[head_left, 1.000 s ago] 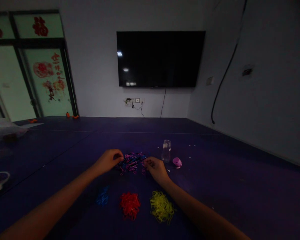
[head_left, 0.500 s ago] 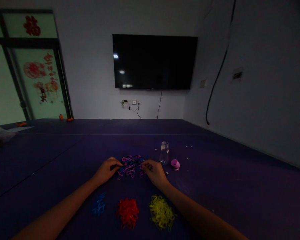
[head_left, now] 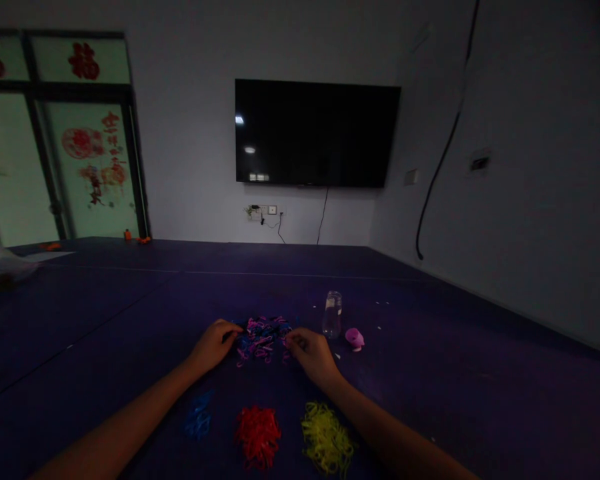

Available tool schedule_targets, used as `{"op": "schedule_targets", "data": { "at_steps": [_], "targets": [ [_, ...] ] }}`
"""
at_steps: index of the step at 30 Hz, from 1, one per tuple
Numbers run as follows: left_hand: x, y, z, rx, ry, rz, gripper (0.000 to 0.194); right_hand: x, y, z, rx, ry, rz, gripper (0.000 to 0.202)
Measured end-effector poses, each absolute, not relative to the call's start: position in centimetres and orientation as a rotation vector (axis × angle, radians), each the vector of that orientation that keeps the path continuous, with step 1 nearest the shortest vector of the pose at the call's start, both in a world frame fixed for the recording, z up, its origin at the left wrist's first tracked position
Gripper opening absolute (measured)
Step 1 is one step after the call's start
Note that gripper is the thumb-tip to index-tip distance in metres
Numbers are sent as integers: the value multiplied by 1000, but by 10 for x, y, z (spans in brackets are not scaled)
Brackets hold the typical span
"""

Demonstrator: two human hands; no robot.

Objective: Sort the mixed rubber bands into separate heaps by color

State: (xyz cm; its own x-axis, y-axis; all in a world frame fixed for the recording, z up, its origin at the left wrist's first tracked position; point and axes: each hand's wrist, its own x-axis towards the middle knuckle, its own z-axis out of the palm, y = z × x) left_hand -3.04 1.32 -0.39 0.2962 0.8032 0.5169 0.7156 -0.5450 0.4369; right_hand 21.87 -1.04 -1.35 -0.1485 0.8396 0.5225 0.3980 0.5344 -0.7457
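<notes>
Our hands, left [head_left: 213,345] and right [head_left: 314,353], finger opposite sides of the mixed bands [head_left: 263,339] on the worktop [head_left: 145,310], fingertips nearly closed, any grip unclear; light, soft and stretchy, the loops look easiest pinched at loose near edges.

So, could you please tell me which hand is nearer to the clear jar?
Right. The right hand is close to the clear jar, just in front and to its left; the left hand is farther left, across the mixed pile.
</notes>
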Motion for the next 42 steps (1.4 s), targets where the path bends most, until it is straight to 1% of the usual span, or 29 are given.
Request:
{"op": "schedule_targets", "data": {
  "at_steps": [5, 10, 13, 17, 21, 25, 30, 34, 42],
  "targets": [
    [-33, 16, -6, 2358, 1580, 1138, 24, 218, -12, -11, -1051, -1756, 527, 17],
    [-33, 14, -4, 2384, 1537, 1166, 23, 219, -9, -14, -1060, -1771, 522, 17],
    [-32, 13, -4, 2413, 1504, 1122, 25, 219, -8, -15, -1061, -1782, 515, 17],
    [-31, 11, -4, 2459, 1496, 1027, 34, 218, -9, -14, -1048, -1781, 519, 17],
    [-30, 9, -1, 2466, 1524, 985, 34, 218, -8, -15, -1036, -1781, 539, 17],
    [-31, 12, -3, 2395, 1516, 1033, 32, 218, -7, -16, -1036, -1784, 536, 18],
    [-32, 15, -6, 2281, 1479, 1095, 34, 218, -7, -16, -1061, -1790, 513, 18],
    [-32, 14, -6, 2328, 1508, 1105, 36, 218, -7, -16, -1065, -1787, 496, 17],
    [-28, 18, -6, 2539, 1386, 970, 50, 217, -8, -15, -1063, -1790, 504, 16]
  ]
}}
